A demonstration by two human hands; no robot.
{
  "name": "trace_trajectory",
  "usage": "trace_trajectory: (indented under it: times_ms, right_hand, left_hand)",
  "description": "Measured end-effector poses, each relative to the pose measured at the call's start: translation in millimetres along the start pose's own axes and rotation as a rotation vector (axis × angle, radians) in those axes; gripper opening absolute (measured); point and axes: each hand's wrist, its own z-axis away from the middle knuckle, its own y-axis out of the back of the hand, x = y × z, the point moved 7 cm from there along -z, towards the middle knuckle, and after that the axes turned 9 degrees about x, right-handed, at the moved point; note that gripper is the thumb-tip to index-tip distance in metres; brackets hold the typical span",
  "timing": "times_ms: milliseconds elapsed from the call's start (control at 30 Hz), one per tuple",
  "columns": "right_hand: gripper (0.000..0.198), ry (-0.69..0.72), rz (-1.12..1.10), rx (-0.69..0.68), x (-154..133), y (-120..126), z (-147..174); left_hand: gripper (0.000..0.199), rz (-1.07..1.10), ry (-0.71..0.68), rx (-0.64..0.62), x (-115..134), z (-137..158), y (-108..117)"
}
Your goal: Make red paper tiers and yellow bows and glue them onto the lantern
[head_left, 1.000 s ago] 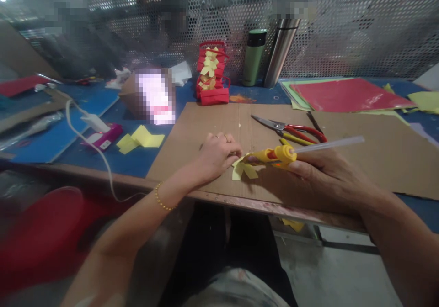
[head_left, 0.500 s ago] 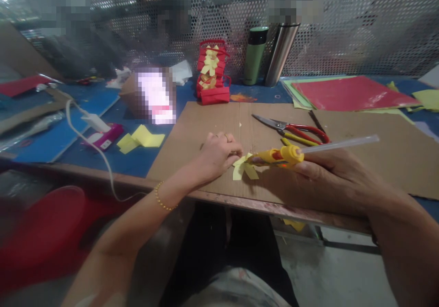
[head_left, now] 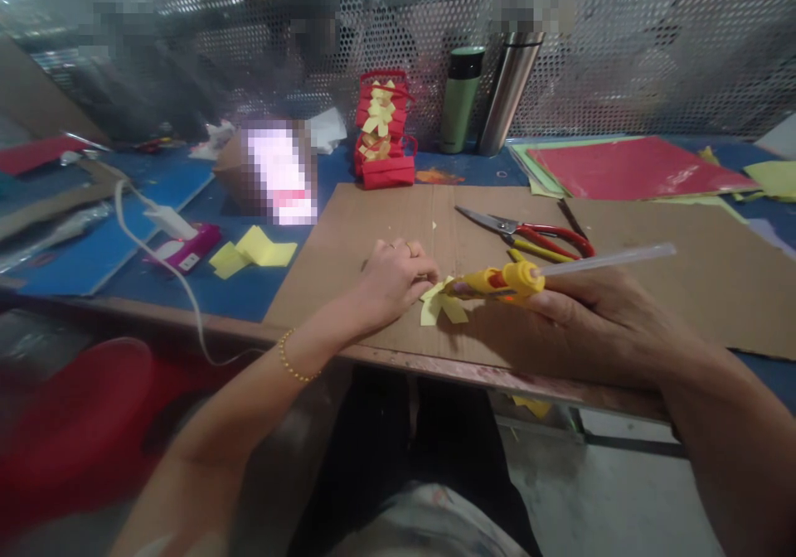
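My right hand (head_left: 578, 308) is wrapped round a yellow hot glue gun (head_left: 497, 282), with a clear glue stick (head_left: 613, 259) poking out of its back end. The gun's nozzle points left, at the middle of a pale yellow paper bow (head_left: 451, 312) lying on a brown cardboard sheet (head_left: 366, 217). Curled fingers of my left hand (head_left: 398, 279) pinch the bow's left edge and rest on the cardboard. Just beyond the gun lie scissors (head_left: 528, 234) with red handles and a yellow-handled tool (head_left: 519, 256) partly hidden beside them.
Red paper bags with yellow bows (head_left: 384, 147) stand at the back, near a green tumbler (head_left: 461, 101) and a steel flask (head_left: 510, 97). Red sheets (head_left: 640, 167) lie back right. Yellow paper pieces (head_left: 254, 250) and a purple power strip (head_left: 186, 250) with a white cable are at left.
The glue gun and right hand have shifted very slightly left, nozzle still at the bow. My left hand stays on the bow; the view has moved a little.
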Motion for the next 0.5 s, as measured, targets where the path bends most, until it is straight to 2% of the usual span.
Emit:
trace_trajectory:
  times_ms: [233, 500]
  right_hand:
    - [0.066, 0.008, 0.031, 0.028, -0.1, 5.2, 1.9]
    - [0.061, 0.024, -0.007, 0.003, -3.2, -0.5, -1.3]
  left_hand:
    - [0.018, -0.001, 0.002, 0.006, 0.1, -0.1, -0.3]
    - [0.018, 0.000, -0.004, 0.004, 0.6, -0.2, -0.6]
